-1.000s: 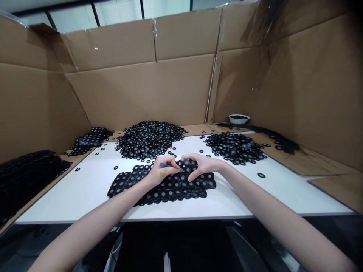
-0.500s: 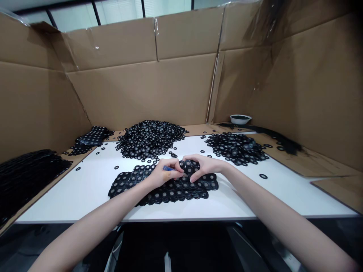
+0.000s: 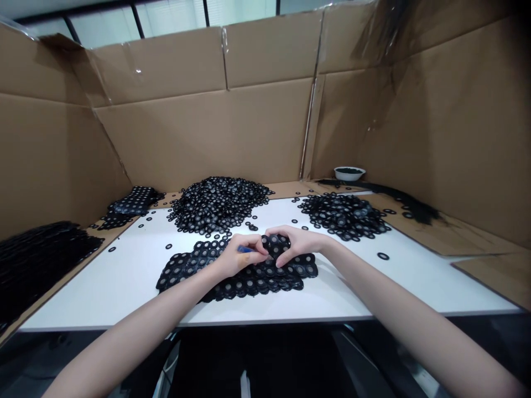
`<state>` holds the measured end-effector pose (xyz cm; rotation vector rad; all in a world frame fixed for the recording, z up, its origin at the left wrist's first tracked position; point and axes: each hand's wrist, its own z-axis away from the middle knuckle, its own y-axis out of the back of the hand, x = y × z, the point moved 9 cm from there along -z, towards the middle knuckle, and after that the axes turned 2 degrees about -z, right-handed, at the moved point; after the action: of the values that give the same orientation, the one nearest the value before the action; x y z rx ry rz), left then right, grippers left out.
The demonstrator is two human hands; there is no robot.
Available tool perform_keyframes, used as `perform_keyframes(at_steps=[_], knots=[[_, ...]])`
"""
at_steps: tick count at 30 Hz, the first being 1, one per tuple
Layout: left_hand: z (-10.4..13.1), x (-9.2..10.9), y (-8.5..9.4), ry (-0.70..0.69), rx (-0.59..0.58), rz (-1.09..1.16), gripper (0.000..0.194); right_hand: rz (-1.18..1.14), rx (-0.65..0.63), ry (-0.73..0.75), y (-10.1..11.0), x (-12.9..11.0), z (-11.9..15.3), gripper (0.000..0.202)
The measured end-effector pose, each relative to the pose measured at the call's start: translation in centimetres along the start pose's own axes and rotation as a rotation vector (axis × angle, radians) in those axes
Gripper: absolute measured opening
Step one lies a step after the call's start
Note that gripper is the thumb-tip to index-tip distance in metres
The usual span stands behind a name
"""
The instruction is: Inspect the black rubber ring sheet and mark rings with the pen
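My left hand [image 3: 238, 255] is closed in a pinch round a slim blue-handled tool [image 3: 245, 250], whose thin tip points right at the black rings; its exact kind is unclear. My right hand [image 3: 299, 243] curves its thumb and fingers round a small sheet of black rings [image 3: 277, 246], with the thumb pressed on its face. Under both hands lies a stack of joined black-ring sheets [image 3: 249, 286], each ring showing a pale centre. The left hand and forearm hide part of that stack.
A large heap of loose black rings [image 3: 215, 204] stands behind the hands, with a smaller heap [image 3: 344, 214] to the right. Stacked ring sheets [image 3: 135, 202] and dark strips [image 3: 41, 260] lie left. A white bowl [image 3: 349, 174] and black strands [image 3: 385, 190] sit back right. Cardboard walls [image 3: 207, 132] surround the white board [image 3: 95, 298].
The whole view has shifted slightly. Both hands keep nearly the same grip and place on the ring sheets.
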<state>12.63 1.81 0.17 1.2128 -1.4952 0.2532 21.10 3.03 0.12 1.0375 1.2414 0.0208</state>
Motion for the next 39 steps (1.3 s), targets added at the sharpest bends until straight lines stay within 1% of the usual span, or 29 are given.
perform_keyframes(at_steps=[4, 6, 10, 18, 23, 27, 31, 35, 39], knots=[[0.2, 1.2, -0.3, -0.102, -0.026, -0.108, 0.012, 0.008, -0.003, 0.012, 0.0, 0.0, -0.1, 0.040], [0.3, 1.4, -0.4, -0.122, -0.031, -0.136, 0.013, 0.005, -0.004, 0.022, 0.0, -0.1, -0.1, 0.039], [0.3, 1.2, -0.4, -0.118, -0.027, -0.125, 0.014, 0.001, -0.003, 0.031, 0.0, -0.2, -0.1, 0.040], [0.2, 1.3, -0.8, -0.111, -0.062, -0.085, 0.014, 0.011, -0.008, 0.047, -0.1, -0.1, -0.3, 0.040], [0.2, 1.0, -1.2, -0.078, -0.097, -0.105, 0.014, 0.018, -0.003, 0.042, -0.1, 0.0, -0.4, 0.041], [0.3, 1.4, -1.5, -0.078, -0.136, -0.145, 0.015, 0.015, 0.000, 0.052, 0.0, -0.3, -0.4, 0.041], [0.3, 1.6, -1.8, -0.083, -0.165, -0.159, 0.014, 0.026, 0.004, 0.039, 0.0, -0.3, -0.3, 0.041], [0.3, 1.3, -2.0, -0.076, -0.181, -0.185, 0.014, 0.051, 0.006, 0.026, 0.1, 0.0, -0.4, 0.041], [0.2, 1.3, -2.2, -0.081, -0.197, -0.197, 0.013, 0.075, 0.016, -0.015, 0.1, 0.5, -0.4, 0.047]])
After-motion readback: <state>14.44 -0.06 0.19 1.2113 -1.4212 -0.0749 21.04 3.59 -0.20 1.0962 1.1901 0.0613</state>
